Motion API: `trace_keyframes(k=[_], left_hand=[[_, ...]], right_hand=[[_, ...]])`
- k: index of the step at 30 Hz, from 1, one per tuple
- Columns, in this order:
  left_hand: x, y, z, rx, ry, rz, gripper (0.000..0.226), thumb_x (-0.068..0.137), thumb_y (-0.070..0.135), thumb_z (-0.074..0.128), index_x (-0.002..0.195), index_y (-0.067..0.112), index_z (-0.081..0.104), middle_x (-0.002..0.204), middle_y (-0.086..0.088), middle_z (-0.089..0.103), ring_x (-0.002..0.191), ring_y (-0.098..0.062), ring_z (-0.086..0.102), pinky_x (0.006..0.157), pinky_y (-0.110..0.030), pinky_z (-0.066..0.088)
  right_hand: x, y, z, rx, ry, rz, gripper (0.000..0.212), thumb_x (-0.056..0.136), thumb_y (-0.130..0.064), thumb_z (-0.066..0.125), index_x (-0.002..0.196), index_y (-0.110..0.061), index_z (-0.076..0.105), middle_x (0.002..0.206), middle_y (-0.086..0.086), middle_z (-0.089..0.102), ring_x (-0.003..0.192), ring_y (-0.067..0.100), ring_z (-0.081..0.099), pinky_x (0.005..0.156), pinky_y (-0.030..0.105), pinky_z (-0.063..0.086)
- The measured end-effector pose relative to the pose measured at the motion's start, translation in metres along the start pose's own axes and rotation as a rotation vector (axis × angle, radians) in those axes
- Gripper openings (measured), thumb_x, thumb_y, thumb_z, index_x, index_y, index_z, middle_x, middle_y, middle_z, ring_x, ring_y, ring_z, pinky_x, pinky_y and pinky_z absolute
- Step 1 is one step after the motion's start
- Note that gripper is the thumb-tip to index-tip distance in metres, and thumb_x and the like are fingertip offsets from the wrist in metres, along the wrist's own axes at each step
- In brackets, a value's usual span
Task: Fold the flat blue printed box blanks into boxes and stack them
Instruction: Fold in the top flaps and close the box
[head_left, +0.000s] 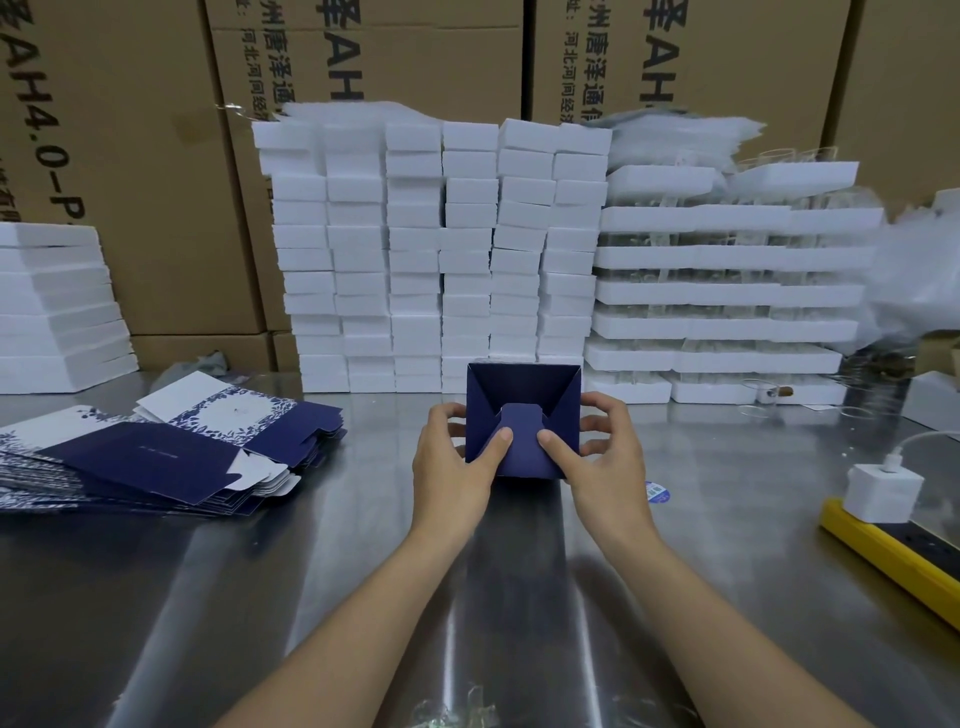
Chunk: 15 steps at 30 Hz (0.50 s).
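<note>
Box (522, 415) sits at centre frame, low over the table (467, 597); contact can't be told. Its flapped end faces the camera. Left hand (457, 457) and right hand (602, 457) grip its side walls with curled fingers. Both thumbs press the tabbed flap inward, probably to lock the end while the grip holds the walls square. Blanks (156, 452) lie fanned at left of frame, well apart from the box and likely placed for easy reach. Foam stacks (441, 249) stand just behind the box, so room is tight toward the top. Bare table shows below and left. Charger (878, 491) sits at the right edge, well apart.
</note>
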<state>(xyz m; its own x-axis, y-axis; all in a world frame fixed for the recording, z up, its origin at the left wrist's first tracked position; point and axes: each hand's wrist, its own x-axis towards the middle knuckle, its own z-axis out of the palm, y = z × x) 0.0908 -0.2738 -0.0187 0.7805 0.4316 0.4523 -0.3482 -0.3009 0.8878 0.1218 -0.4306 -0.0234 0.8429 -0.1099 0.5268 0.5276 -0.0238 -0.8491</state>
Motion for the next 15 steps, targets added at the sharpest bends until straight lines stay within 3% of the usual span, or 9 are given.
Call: trace_keyframes(k=[11,15], left_hand=[[-0.0012,0.0003,-0.0006,0.039,-0.023,-0.006,0.046,0.094,0.033,0.079,0.130,0.027,0.051,0.129,0.002,0.063,0.109,-0.020,0.067,0.088,-0.048,0.063],[-0.0015,-0.0001,-0.0011,0.038,-0.030,-0.004,0.046,0.095,0.032,0.079,0.130,0.026,0.050,0.129,0.001,0.062,0.108,-0.021,0.066,0.087,-0.049,0.063]], right_hand=[[-0.0004,0.0007,-0.0010,-0.049,-0.007,-0.002,0.049,0.087,-0.027,0.086,0.118,-0.047,0.053,0.110,-0.008,0.063,0.073,0.004,0.061,0.065,0.019,0.054],[0.0000,0.0010,-0.0012,-0.050,-0.011,0.005,0.050,0.087,-0.027,0.086,0.117,-0.048,0.053,0.112,-0.004,0.063,0.080,0.023,0.064,0.070,0.031,0.058]])
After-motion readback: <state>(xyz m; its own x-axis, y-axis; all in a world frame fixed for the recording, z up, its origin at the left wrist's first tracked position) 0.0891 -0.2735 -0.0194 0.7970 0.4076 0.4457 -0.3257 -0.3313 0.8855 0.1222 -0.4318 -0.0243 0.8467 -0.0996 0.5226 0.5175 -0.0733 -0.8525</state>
